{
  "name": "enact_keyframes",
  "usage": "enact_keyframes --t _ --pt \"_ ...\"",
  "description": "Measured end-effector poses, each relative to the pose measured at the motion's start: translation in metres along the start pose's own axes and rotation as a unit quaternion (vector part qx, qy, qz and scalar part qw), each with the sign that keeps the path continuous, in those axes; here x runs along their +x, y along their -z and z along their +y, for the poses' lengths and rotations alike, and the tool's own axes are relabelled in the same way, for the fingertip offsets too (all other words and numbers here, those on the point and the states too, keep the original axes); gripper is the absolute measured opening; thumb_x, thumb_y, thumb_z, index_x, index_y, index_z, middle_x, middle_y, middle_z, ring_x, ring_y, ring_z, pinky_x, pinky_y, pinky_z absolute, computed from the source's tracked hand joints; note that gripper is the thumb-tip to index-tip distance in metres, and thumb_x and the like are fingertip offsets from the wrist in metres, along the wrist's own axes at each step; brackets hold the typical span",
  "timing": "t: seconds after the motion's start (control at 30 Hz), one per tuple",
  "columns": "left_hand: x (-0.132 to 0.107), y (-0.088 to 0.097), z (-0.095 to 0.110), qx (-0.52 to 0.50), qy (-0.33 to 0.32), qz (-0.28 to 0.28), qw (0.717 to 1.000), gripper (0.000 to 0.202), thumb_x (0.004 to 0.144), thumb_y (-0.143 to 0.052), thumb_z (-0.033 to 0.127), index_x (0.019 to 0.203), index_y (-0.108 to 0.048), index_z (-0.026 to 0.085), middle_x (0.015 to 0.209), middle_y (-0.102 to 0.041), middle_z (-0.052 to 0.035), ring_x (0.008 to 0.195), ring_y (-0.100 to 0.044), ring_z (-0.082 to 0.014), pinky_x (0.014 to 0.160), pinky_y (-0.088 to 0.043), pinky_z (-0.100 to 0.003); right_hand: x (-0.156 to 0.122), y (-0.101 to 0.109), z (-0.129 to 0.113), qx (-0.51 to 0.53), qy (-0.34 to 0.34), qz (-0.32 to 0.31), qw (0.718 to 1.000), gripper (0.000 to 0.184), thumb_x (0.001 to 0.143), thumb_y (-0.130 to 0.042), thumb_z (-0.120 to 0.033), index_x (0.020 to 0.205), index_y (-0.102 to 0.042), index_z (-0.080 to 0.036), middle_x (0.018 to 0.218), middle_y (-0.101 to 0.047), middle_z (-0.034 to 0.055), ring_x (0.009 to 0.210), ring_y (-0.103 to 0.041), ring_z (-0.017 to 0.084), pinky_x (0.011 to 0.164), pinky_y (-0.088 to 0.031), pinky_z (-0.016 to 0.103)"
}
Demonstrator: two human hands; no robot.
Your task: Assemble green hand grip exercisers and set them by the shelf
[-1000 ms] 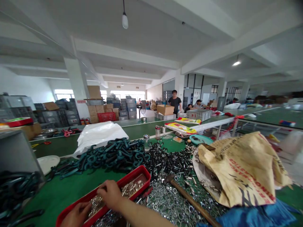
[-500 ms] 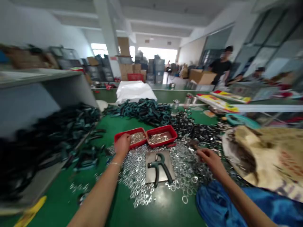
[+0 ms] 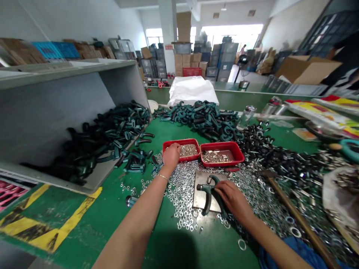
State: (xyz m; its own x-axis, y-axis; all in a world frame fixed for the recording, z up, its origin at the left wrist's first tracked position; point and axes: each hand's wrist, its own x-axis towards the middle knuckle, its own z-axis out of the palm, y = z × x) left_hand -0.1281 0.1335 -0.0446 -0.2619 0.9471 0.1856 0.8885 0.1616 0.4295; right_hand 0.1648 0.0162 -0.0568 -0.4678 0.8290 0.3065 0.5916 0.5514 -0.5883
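My left hand reaches into the left red tray, which holds many tiny shiny metal parts. Its fingers are bunched together, and whatever they pinch is hidden. On a square metal plate lies a dark green hand grip exerciser with two handles and a small spring or screw near its top. My right hand has its fingers closed at the exerciser's right handle. A hammer with a wooden handle rests on the loose metal rings to the right of that hand.
A second red tray holds small metal pins. Metal rings spread around the plate. Green handles are heaped behind the trays and in a grey shelf at left. Black-headed parts pile up at right, near a glass jar.
My right hand has left the hammer and moved left to the grip exerciser. My left hand stays in the left tray. The view has turned left and down.
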Motion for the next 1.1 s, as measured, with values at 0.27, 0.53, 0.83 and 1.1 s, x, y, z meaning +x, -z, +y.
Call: enact_keyframes --t 0.27,0.53,0.83,1.1 --pt "0.0 0.004 0.0 -0.042 -0.028 0.037 0.998 0.021 0.098 -0.048 0.032 0.1 -0.065 0.021 0.107 -0.067 -0.0074 0.095 -0.063 -0.0215 0.083 -0.044 -0.03 0.006 -0.012 0.012 -0.058 0.058 0.015 0.997 0.013 0.098 -0.05 -0.023 0.099 -0.063 -0.02 0.095 -0.063 0.0073 0.094 -0.06 0.023 0.086 -0.05 0.038" --pt "-0.066 0.021 0.033 -0.141 -0.178 0.0 0.974 0.017 0.096 -0.053 0.028 0.087 -0.064 0.019 0.095 -0.065 -0.004 0.096 -0.057 -0.0198 0.091 -0.04 -0.034 0.006 -0.01 0.013 -0.162 0.119 -0.028 0.979 0.017 0.099 -0.046 -0.018 0.101 -0.063 -0.015 0.1 -0.062 0.0098 0.095 -0.056 0.024 0.085 -0.05 0.038" --pt "-0.14 -0.006 0.063 -0.164 -0.23 -0.103 0.954 0.018 0.094 -0.058 0.031 0.082 -0.061 0.019 0.091 -0.065 -0.0018 0.093 -0.055 -0.0194 0.09 -0.036 -0.035 0.012 0.001 0.009 -0.225 0.167 -0.07 0.958 0.02 0.098 -0.045 -0.014 0.099 -0.065 -0.011 0.093 -0.061 0.0114 0.09 -0.055 0.025 0.079 -0.053 0.037" --pt "-0.149 -0.018 0.069 -0.088 -0.258 -0.09 0.958 0.015 0.095 -0.055 0.03 0.087 -0.061 0.019 0.091 -0.064 -0.0026 0.093 -0.055 -0.0205 0.09 -0.038 -0.038 0.007 -0.007 0.009 -0.205 0.152 -0.061 0.965 0.021 0.097 -0.045 -0.012 0.101 -0.065 -0.013 0.093 -0.064 0.0106 0.089 -0.058 0.025 0.076 -0.055 0.04"
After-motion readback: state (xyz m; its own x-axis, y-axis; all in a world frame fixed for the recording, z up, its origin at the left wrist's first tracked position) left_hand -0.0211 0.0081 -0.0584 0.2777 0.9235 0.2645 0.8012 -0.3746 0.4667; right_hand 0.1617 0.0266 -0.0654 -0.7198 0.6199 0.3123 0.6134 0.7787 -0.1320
